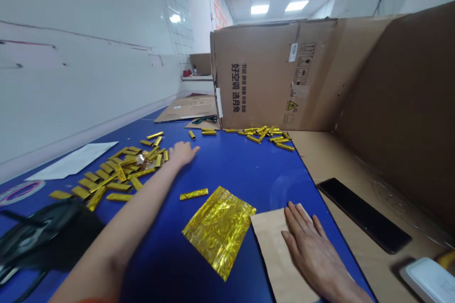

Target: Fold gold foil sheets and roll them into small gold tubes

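Foil strips [121,170] heaped left on the table [227,175], more at its far end before a cardboard box [273,75], foil sheet [218,232] nearest, paper sheet [270,246] just right of it

Two hands [183,155] [313,251], one foil sheet [219,232], one kraft sheet [273,251].

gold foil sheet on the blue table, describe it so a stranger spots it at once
Start at the blue tabletop in front of the large brown cardboard box. Just left of the right hand, resting on tan kraft paper, lies a crinkled gold metallic foil sheet. It is the one broad gold piece, unlike the narrow gold foil strips heaped farther up the table.
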Tool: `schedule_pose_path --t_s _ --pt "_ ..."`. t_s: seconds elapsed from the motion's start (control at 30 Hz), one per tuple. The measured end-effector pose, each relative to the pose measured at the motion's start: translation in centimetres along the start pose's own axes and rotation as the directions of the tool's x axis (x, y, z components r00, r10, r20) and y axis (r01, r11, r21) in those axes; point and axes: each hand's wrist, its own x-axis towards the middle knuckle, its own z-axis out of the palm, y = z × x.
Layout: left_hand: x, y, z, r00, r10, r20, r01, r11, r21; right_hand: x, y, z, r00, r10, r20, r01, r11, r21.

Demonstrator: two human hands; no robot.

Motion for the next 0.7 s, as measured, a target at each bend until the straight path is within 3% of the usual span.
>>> schedule_pose_path --t_s 0.07,0.13,0.23,0.3,0.43,0.57,0.63,0.7 --pt "-3.6 1.9 0.3 0.986 0.165 0.033 -0.165 0.986 -0.018 0.0 -0.1 -0.1 1.0 -0.007 0.009 0.007 1.0 -0.004" --pt "-7.1 2.7 0.9 0.94 0.328 0.098 -0.324 0.945 -0.053 0.0 -0.2 -0.2 1.0 -0.008 0.013 0.008 1.0 -0.003" --pt "-10.3 2.2 1.9 0.9 0.419 0.117 -0.415 0.908 -0.06 -0.1 -0.1 -0.3 1.0 -0.01 0.008 0.01 1.0 0.011" --pt "-10.6 0.9 2.2 0.926 0.368 0.086 -0.367 0.93 -0.024 -0.1 -0.1 -0.4 1.0 -0.014 0.007 0.014 1.0 0.021" --pt "-9.1 -3.3 2.0 0.992 0.123 0.002 -0.123 0.99 0.07 -0.1 -0.1 -0.5 1.0 -0.021 0.011 0.02 0.999 0.039" --pt "-8.7 -7.3 0.8 0.996 -0.082 -0.041 0.086 0.989 0.119 -0.1 -0.2 -0.6 1.0 -0.023 0.017 0.022 0.999 0.042" --pt "-8.7 -8.0 0.0 0.989 -0.139 -0.059 0.145 0.982 0.124 -0.1 -0.3 -0.6 1.0 -0.019 0.021 0.018 0.999 0.04" --pt "-8.3 -7.0 -0.9 0.987 -0.141 -0.073 0.148 0.982 0.115 -0.1 -0.3 -0.7 1.0 -0.015 0.023 0.014 0.999 0.04"
